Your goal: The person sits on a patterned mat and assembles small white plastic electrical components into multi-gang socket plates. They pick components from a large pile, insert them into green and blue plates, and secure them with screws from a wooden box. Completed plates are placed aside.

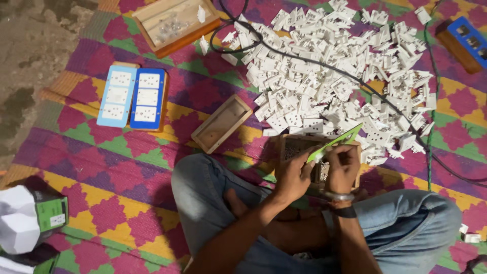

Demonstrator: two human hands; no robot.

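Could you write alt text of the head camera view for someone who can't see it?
A person sitting cross-legged on a colourful mat holds a green plate in both hands, left hand and right hand, over a wooden box. A big pile of white sockets lies ahead, and two finished blue boards lie to the left.

Single head view, worn camera looking steeply down at the wearer's own lap and the patterned mat (127, 198) in front. Landmark: pile of white socket parts (335, 76), sitting above centre and right, beyond the knees. Hands are close to the lens, just below the pile; mat edge and bare floor (30, 50) lie far left of it. No second view to overlap.
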